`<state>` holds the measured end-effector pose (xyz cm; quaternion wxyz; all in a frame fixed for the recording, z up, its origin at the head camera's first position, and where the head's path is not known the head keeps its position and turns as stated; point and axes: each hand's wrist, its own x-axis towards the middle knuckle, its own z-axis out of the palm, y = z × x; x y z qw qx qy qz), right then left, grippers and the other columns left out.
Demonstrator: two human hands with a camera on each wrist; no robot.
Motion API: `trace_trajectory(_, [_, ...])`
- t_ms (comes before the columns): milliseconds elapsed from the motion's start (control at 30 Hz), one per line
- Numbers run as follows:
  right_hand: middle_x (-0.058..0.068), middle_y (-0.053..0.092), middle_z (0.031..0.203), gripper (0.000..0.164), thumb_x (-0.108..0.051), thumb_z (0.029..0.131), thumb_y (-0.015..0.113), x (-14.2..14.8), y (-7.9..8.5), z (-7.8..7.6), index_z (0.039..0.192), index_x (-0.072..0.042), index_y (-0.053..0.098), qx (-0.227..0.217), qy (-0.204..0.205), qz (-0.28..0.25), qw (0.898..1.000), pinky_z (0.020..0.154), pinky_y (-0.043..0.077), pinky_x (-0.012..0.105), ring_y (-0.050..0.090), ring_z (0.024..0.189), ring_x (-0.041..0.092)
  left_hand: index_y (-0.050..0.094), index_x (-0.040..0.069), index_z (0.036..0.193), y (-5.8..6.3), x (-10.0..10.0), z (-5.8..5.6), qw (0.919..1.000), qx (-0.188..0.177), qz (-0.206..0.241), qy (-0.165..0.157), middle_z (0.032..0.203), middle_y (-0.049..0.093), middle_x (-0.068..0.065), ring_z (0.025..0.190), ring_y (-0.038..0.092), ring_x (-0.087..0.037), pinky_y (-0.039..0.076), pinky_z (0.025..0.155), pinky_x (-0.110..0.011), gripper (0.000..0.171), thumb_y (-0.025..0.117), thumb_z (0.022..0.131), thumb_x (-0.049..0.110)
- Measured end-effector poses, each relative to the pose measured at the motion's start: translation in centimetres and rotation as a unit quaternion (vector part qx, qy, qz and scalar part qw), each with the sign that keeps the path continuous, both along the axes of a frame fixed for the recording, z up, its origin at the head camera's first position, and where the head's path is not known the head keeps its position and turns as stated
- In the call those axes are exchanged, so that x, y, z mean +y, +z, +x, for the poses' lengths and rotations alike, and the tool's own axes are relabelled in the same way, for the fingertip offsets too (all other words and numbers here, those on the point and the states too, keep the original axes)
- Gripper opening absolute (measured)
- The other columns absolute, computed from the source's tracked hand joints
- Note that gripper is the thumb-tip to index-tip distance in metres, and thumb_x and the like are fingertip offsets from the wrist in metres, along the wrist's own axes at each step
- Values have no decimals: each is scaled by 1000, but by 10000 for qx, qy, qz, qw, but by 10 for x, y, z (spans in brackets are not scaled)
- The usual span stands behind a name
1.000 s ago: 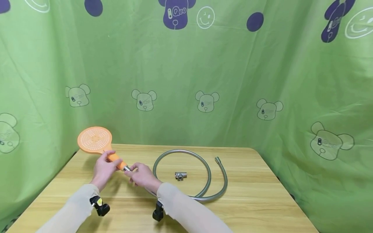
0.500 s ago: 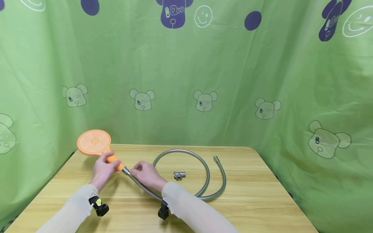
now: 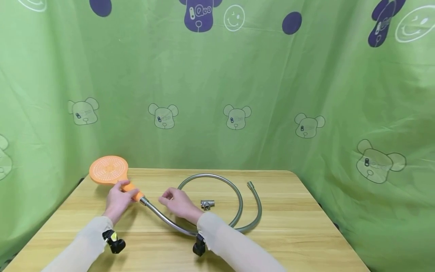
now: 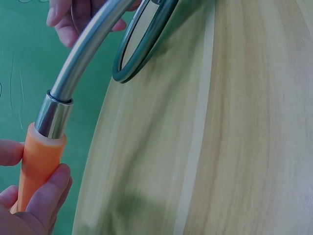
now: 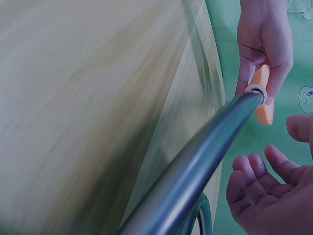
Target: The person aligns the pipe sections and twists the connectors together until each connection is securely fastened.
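My left hand (image 3: 117,201) grips the orange handle of a hand shower (image 3: 108,169), its round perforated face tilted up at the table's left. A silver flexible shower hose (image 3: 163,217) runs out of the handle's end; in the left wrist view its metal end nut (image 4: 55,116) sits right against the handle. My right hand (image 3: 181,204) is just beside the hose, apart from it. In the right wrist view the fingers of my right hand (image 5: 269,196) are loosely bent and hold nothing.
The hose makes a big loop on the wooden table (image 3: 289,234), its free end (image 3: 250,185) at the right. Inside the loop lies a small metal tee fitting (image 3: 207,204). Green printed cloth (image 3: 204,75) hangs behind and at both sides.
My right hand has let go of the hose's end at the handle and moved to the right. The left hand keeps hold of the hand shower, which has lowered slightly.
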<state>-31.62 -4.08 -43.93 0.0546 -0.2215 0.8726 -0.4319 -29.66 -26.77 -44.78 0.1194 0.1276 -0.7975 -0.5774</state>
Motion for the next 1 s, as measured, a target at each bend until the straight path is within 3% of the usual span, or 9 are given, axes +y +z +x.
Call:
trace_trajectory(267, [-7,63,95,21,-36,97,66,13,4,3,105,-17,66,-139,118,-35,9998,74,51,27,57,81,8,41,-5,145,-5,-2,0,9993,-77,352,-108,138,45,-32,74,66,-7,61,71,-24,61,69,92,8])
trace_trajectory(467, [-7,64,98,21,-37,97,65,20,5,1,106,-18,67,18,84,94,9999,82,52,29,58,88,8,36,-7,148,-8,-4,-1,9965,-276,760,-214,142,38,-35,77,66,-9,60,72,-22,64,67,93,5])
trace_trajectory(1000, [-6,64,101,17,-32,98,64,43,1,-7,107,-18,67,40,-13,43,10000,80,51,29,58,91,10,34,-8,149,-13,-5,-4,9960,-540,631,-322,141,39,-35,80,65,-11,61,73,-24,64,65,95,6])
